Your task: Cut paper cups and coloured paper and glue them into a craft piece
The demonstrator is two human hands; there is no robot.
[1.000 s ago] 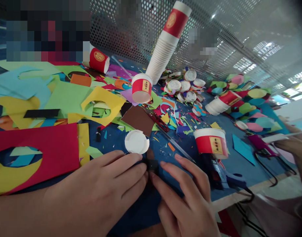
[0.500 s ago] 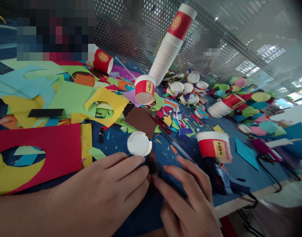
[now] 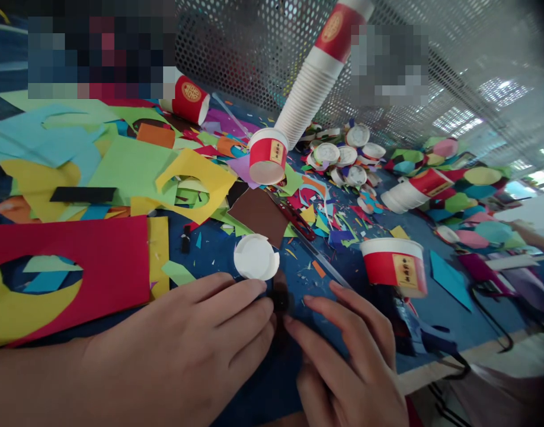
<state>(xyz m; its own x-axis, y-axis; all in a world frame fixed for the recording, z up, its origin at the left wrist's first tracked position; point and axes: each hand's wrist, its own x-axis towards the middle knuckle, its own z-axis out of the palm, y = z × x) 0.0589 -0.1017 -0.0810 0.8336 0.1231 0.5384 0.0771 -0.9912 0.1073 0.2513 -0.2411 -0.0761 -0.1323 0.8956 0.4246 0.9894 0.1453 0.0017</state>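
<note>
My left hand (image 3: 183, 350) and my right hand (image 3: 347, 362) meet at the near edge of a blue table (image 3: 450, 317). Their fingertips pinch a small black piece (image 3: 281, 300) between them, pressed low against the tabletop. Just beyond it lies a white paper disc (image 3: 256, 257). A brown paper sheet (image 3: 259, 214) lies past the disc, with red-handled scissors (image 3: 294, 218) beside it. A red and white paper cup (image 3: 395, 265) stands mouth down right of my right hand.
Cut coloured sheets cover the left side, a red one (image 3: 103, 264) nearest. A tall cup stack (image 3: 314, 83) leans on a perforated metal screen (image 3: 254, 53). Another upturned cup (image 3: 267, 155), cut cup bottoms (image 3: 343, 157) and paper circles (image 3: 467, 196) lie behind. A black cable (image 3: 494, 308) runs at right.
My hands keep the same pinch on the black piece. The view has drifted slightly, so everything sits a little right and lower. Another person's hand at the right edge is gone.
</note>
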